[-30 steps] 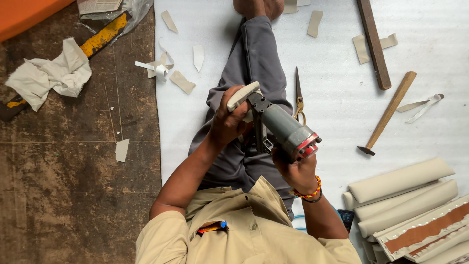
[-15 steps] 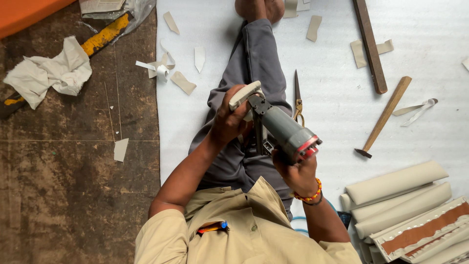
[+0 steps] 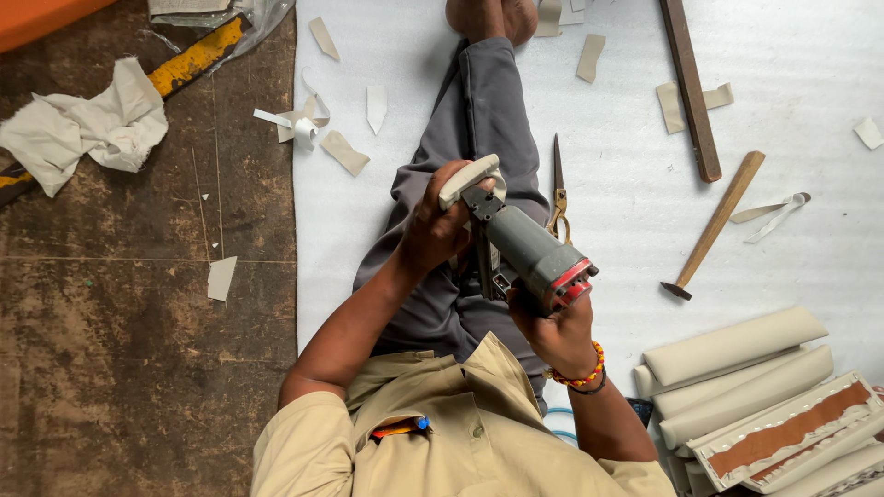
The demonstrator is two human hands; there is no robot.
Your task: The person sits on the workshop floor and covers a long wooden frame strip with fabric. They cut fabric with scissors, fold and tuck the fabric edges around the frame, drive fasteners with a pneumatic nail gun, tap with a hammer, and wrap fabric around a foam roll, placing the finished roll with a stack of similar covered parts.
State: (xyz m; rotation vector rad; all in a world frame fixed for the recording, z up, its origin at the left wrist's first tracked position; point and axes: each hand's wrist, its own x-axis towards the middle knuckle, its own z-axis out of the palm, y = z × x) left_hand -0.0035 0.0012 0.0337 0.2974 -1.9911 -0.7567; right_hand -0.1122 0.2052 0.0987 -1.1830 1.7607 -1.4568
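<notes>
The left hand (image 3: 433,225) has its grip closed around the pale curved handle of a grey stapler gun (image 3: 520,244), while the right hand (image 3: 552,331) cups the tool from beneath near its red end cap, fingers pressed against the body. The tool lies above the person's lap, its long axis slanting from the handle at upper left to the red end at lower right. Its body is smooth grey metal. Scissors (image 3: 558,189) and a wooden hammer (image 3: 714,225) lie on the white foam sheet (image 3: 783,138) nearby.

upholstery workshop | hammer (image 3: 715,226) | scissors (image 3: 558,191) | fabric scraps (image 3: 344,151) | padded rolls (image 3: 732,345)
</notes>
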